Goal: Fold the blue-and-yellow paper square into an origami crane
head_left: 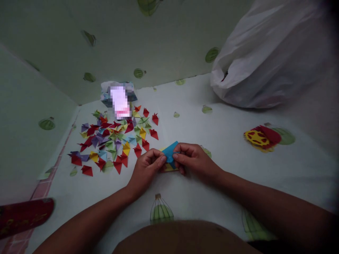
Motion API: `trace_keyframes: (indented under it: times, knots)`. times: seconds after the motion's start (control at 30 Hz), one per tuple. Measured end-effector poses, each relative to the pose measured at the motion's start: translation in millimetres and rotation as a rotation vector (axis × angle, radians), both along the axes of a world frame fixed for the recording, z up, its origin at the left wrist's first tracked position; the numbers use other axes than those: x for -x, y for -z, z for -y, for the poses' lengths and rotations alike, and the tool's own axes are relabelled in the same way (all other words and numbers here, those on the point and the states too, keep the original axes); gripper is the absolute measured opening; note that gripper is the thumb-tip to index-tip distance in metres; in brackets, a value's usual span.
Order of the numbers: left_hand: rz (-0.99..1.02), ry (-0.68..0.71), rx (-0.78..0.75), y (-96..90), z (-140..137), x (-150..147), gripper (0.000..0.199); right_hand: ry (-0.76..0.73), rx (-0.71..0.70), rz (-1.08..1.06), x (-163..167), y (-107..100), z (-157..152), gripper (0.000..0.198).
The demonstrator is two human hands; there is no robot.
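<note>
Between my two hands is a piece of blue origami paper (171,151), partly folded, with one pointed corner sticking up. My left hand (150,163) pinches its left side between thumb and fingers. On the right side, my right hand (194,160) grips it the same way, fingertips close to the left thumb. Beneath the hands lies a yellow stack of paper (169,169), mostly covered by them. Left of my hands, many small folded paper cranes (113,135) in red, purple, green, yellow and blue are spread over the surface.
A phone with a lit, blurred screen (120,100) leans at the back behind the cranes. A large white plastic bag (254,70) stands at the back right. Red and yellow paper cutouts (262,137) lie at right. A red object (26,215) is at the lower left.
</note>
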State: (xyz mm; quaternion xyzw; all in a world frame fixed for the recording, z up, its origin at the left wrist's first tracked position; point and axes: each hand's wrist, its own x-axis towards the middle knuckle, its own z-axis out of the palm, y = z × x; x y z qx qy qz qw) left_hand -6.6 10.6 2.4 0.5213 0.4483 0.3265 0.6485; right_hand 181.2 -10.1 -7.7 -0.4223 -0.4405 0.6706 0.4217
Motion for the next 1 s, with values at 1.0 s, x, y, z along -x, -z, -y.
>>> trace_keyframes:
  times: [1.0]
  knots:
    - [-0.267,-0.039,-0.412,-3.6,6.0,-0.5,0.009,-0.081,-0.073,-0.004,1.8,1.2,0.5,0.019]
